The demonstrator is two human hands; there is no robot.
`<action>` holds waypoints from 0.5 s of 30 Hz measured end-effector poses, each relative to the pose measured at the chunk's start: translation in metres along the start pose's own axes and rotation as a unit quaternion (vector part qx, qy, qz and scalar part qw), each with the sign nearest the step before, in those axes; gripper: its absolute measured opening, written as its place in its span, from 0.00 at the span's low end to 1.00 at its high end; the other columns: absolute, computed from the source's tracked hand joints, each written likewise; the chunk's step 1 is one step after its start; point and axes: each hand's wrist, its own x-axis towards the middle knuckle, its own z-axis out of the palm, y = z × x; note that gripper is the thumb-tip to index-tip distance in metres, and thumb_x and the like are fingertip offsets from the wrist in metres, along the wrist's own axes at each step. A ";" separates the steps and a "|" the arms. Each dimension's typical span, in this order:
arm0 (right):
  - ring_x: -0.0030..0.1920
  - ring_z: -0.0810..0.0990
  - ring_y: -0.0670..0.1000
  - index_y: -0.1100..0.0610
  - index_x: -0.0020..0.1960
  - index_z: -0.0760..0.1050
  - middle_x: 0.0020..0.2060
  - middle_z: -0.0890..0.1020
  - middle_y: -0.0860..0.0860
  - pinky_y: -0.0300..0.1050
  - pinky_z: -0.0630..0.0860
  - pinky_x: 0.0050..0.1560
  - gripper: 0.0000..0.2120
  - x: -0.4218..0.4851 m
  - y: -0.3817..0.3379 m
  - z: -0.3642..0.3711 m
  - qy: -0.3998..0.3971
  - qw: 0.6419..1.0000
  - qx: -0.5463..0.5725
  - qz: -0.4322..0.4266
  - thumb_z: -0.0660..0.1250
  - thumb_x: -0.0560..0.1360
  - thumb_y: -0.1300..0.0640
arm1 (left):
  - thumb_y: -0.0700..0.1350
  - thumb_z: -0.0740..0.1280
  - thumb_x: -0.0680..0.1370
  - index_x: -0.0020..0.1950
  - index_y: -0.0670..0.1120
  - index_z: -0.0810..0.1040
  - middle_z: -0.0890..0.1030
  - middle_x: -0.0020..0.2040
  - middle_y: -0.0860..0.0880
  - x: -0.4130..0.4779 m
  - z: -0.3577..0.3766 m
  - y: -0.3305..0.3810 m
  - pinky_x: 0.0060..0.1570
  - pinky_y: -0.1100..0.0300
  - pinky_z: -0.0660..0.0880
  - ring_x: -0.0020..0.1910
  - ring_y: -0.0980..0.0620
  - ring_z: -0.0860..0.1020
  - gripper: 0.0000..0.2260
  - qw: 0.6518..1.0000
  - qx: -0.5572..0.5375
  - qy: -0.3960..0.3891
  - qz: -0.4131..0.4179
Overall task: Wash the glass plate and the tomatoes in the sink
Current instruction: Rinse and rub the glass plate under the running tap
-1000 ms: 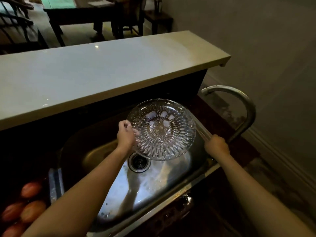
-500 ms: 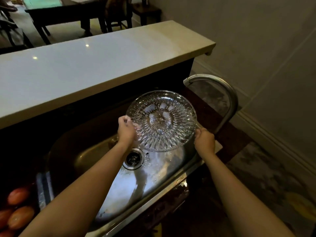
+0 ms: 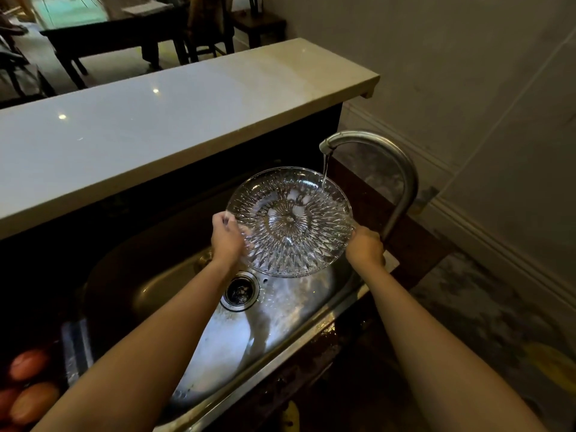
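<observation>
One cut-glass plate [image 3: 290,221] is held tilted above the right half of the steel sink [image 3: 146,275], with its patterned face turned toward the camera. Its left rim is gripped by the left hand [image 3: 227,241], whose fingers [image 3: 222,220] are curled round the edge. Its lower right rim is gripped by the right hand [image 3: 365,248], which is closed at the edge with its fingertips hidden behind the glass. A thin stream of water [image 3: 324,168] is let fall from the spout of the curved metal faucet [image 3: 403,173] onto the plate's upper right rim. The faucet is mounted on the dark worktop [image 3: 417,244] at the sink's right end, just behind the right hand. Below the plate, the round drain [image 3: 239,290] is set in the sink floor beside the left wrist, and the basin is seen wet and shiny toward its front edge. Several reddish tomatoes [image 3: 31,397] are gathered beyond the sink's left end, near the front edge; what they lie on cannot be told. A pale stone ledge [image 3: 156,126] is raised along the sink's back edge. Beyond it, a dark dining table [image 3: 103,35] and chairs [image 3: 207,26] are seen.
</observation>
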 end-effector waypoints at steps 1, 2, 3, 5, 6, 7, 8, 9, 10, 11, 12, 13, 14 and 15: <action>0.56 0.78 0.64 0.68 0.56 0.75 0.55 0.78 0.64 0.54 0.76 0.52 0.13 0.000 0.000 -0.001 -0.006 1.000 -0.006 0.001 0.54 0.80 0.63 | 0.46 0.51 0.82 0.55 0.48 0.65 0.77 0.40 0.44 0.000 0.000 0.000 0.30 0.55 0.71 0.32 0.48 0.73 0.06 1.000 0.003 0.002 0.001; 0.56 0.78 0.64 0.68 0.56 0.75 0.55 0.78 0.64 0.54 0.76 0.52 0.14 0.001 0.000 -0.002 -0.008 1.000 -0.004 0.003 0.54 0.79 0.63 | 0.46 0.51 0.82 0.56 0.48 0.65 0.78 0.40 0.44 0.001 0.001 0.000 0.29 0.56 0.70 0.30 0.48 0.72 0.06 1.000 0.007 0.004 0.002; 0.56 0.78 0.64 0.67 0.56 0.75 0.55 0.78 0.64 0.54 0.76 0.52 0.14 0.001 0.000 -0.002 -0.008 1.000 0.007 0.006 0.54 0.80 0.62 | 0.46 0.51 0.82 0.56 0.47 0.64 0.78 0.39 0.44 0.002 0.001 0.001 0.27 0.57 0.70 0.29 0.48 0.72 0.06 1.000 0.011 0.008 0.002; 0.56 0.77 0.64 0.67 0.56 0.75 0.56 0.78 0.64 0.54 0.75 0.52 0.15 0.001 0.000 -0.003 -0.008 0.999 0.034 0.013 0.54 0.80 0.61 | 0.46 0.51 0.82 0.55 0.47 0.64 0.77 0.40 0.43 0.004 0.001 0.001 0.26 0.58 0.68 0.29 0.48 0.71 0.06 1.000 0.020 0.014 0.003; 0.56 0.77 0.64 0.67 0.56 0.76 0.56 0.78 0.64 0.53 0.75 0.52 0.15 0.002 0.000 -0.003 -0.014 0.998 0.052 0.020 0.54 0.80 0.60 | 0.45 0.51 0.82 0.55 0.47 0.64 0.77 0.40 0.43 0.005 0.001 0.001 0.26 0.58 0.68 0.29 0.48 0.71 0.05 1.000 0.021 0.013 0.003; 0.56 0.77 0.65 0.66 0.56 0.75 0.55 0.78 0.64 0.53 0.75 0.52 0.15 0.003 0.000 -0.004 -0.023 0.996 0.079 0.026 0.54 0.80 0.59 | 0.45 0.52 0.82 0.55 0.47 0.64 0.78 0.40 0.42 0.005 0.001 0.001 0.26 0.58 0.68 0.29 0.48 0.72 0.05 1.000 0.022 0.012 0.003; 0.54 0.78 0.64 0.66 0.56 0.75 0.54 0.78 0.65 0.53 0.76 0.52 0.16 0.005 0.002 -0.003 -0.032 0.992 0.118 0.027 0.53 0.80 0.57 | 0.45 0.52 0.82 0.56 0.46 0.64 0.78 0.41 0.41 0.005 0.001 0.001 0.26 0.58 0.69 0.30 0.48 0.72 0.06 1.000 0.023 0.011 0.002; 0.52 0.80 0.63 0.65 0.56 0.74 0.53 0.79 0.65 0.54 0.78 0.51 0.16 0.006 0.003 -0.003 -0.042 0.983 0.177 0.030 0.52 0.81 0.56 | 0.45 0.52 0.82 0.57 0.45 0.65 0.78 0.42 0.41 0.005 0.001 0.001 0.27 0.57 0.69 0.31 0.47 0.72 0.07 1.000 0.025 0.008 -0.001; 0.48 0.81 0.62 0.64 0.57 0.73 0.52 0.79 0.65 0.55 0.79 0.48 0.18 0.005 0.004 -0.003 -0.048 0.967 0.248 0.034 0.51 0.81 0.54 | 0.46 0.52 0.82 0.59 0.44 0.65 0.78 0.43 0.40 0.004 0.001 0.000 0.27 0.57 0.69 0.32 0.47 0.73 0.09 1.000 0.026 0.004 -0.005; 0.44 0.82 0.61 0.64 0.59 0.72 0.51 0.80 0.64 0.55 0.80 0.45 0.20 0.003 0.006 -0.004 -0.043 0.950 0.308 0.040 0.49 0.82 0.52 | 0.46 0.51 0.82 0.60 0.44 0.64 0.78 0.45 0.39 0.004 0.001 0.000 0.28 0.57 0.69 0.33 0.46 0.73 0.10 1.000 0.025 -0.001 -0.008; 0.39 0.82 0.58 0.63 0.60 0.72 0.48 0.81 0.64 0.52 0.81 0.42 0.21 0.000 0.006 -0.004 -0.022 0.937 0.346 0.035 0.48 0.82 0.50 | 0.46 0.51 0.82 0.61 0.44 0.64 0.78 0.48 0.37 0.004 0.002 -0.001 0.28 0.57 0.69 0.35 0.45 0.73 0.10 1.000 0.023 -0.004 -0.010; 0.33 0.80 0.53 0.63 0.60 0.72 0.46 0.81 0.62 0.47 0.80 0.36 0.23 -0.003 0.006 -0.005 0.005 0.931 0.364 0.024 0.47 0.82 0.49 | 0.46 0.52 0.82 0.61 0.45 0.64 0.77 0.50 0.36 0.005 0.002 -0.001 0.27 0.58 0.69 0.36 0.43 0.73 0.10 1.000 0.023 -0.003 -0.012; 0.29 0.78 0.49 0.62 0.60 0.73 0.44 0.82 0.59 0.41 0.78 0.30 0.23 -0.007 0.004 -0.006 0.020 0.925 0.379 0.011 0.47 0.81 0.47 | 0.46 0.52 0.82 0.61 0.45 0.64 0.77 0.52 0.35 0.006 0.003 -0.001 0.28 0.58 0.69 0.38 0.43 0.73 0.10 1.000 0.025 0.000 -0.013; 0.26 0.76 0.46 0.61 0.60 0.73 0.44 0.82 0.56 0.37 0.74 0.24 0.24 -0.009 0.001 -0.006 0.017 0.918 0.396 0.006 0.47 0.81 0.46 | 0.46 0.52 0.82 0.61 0.44 0.65 0.76 0.53 0.34 0.006 0.004 -0.002 0.28 0.58 0.69 0.38 0.43 0.73 0.10 0.999 0.027 0.002 -0.017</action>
